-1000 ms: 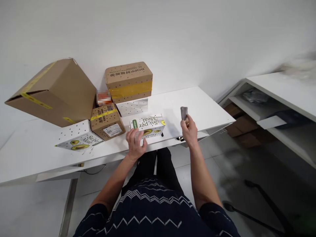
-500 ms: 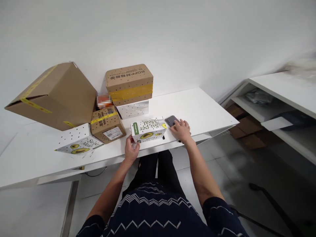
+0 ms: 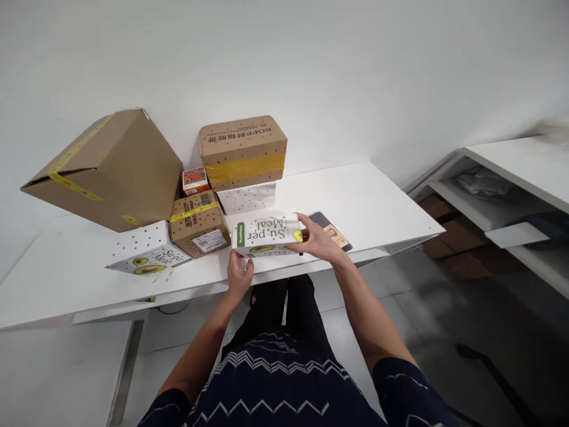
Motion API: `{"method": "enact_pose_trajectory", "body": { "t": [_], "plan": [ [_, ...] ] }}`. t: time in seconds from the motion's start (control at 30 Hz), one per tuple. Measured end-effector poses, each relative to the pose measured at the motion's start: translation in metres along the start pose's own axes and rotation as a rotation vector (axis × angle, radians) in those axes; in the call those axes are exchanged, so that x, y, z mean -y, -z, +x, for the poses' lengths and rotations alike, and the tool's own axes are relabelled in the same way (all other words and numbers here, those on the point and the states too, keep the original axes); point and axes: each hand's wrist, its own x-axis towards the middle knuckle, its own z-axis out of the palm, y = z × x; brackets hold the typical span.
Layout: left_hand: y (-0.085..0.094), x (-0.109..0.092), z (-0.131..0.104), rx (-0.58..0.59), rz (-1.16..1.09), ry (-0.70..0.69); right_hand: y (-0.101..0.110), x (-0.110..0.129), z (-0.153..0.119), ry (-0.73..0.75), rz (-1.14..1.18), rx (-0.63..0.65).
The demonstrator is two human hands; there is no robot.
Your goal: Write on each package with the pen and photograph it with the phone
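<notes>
A white Su-per Meal box point(image 3: 267, 232) with avocado pictures lies near the front edge of the white table point(image 3: 338, 184). My right hand point(image 3: 316, 239) grips its right end, thumb at the front and fingers at the back. At the box's left front corner is my left hand point(image 3: 240, 274), fingertips against or under it; what it holds is hard to see. A dark phone point(image 3: 323, 220) with a picture showing on its lower part lies just right of the box, partly behind my right hand.
Left of the hands stand a large brown carton point(image 3: 120, 172), a second white avocado box point(image 3: 146, 252), a small taped carton point(image 3: 200, 225) and an orange box point(image 3: 194, 181). Behind, a BOPP carton point(image 3: 244, 148) rests on a white box point(image 3: 249, 197). Shelving point(image 3: 511, 178) stands right.
My right hand has moved left from the phone onto the box's right end. The phone's lower part now shows a picture. The view has shifted slightly. My left hand stays at the box.
</notes>
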Motion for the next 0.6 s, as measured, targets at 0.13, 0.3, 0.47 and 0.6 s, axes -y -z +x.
{"method": "enact_pose_trajectory", "body": {
  "t": [0.13,0.3,0.47,0.6],
  "plan": [
    [0.001,-0.005,-0.002,0.013,-0.026,-0.09,0.023,0.007,-0.012,0.064,0.049,-0.349],
    [0.002,-0.005,-0.002,0.02,0.003,-0.175,0.068,-0.014,0.017,0.153,-0.027,-0.918],
    [0.002,-0.003,-0.002,0.032,0.025,-0.199,0.073,-0.036,0.082,0.044,-0.232,-1.036],
    [0.006,-0.007,-0.004,0.032,0.06,-0.217,0.047,-0.051,0.132,0.01,-0.257,-0.981]
  ]
}}
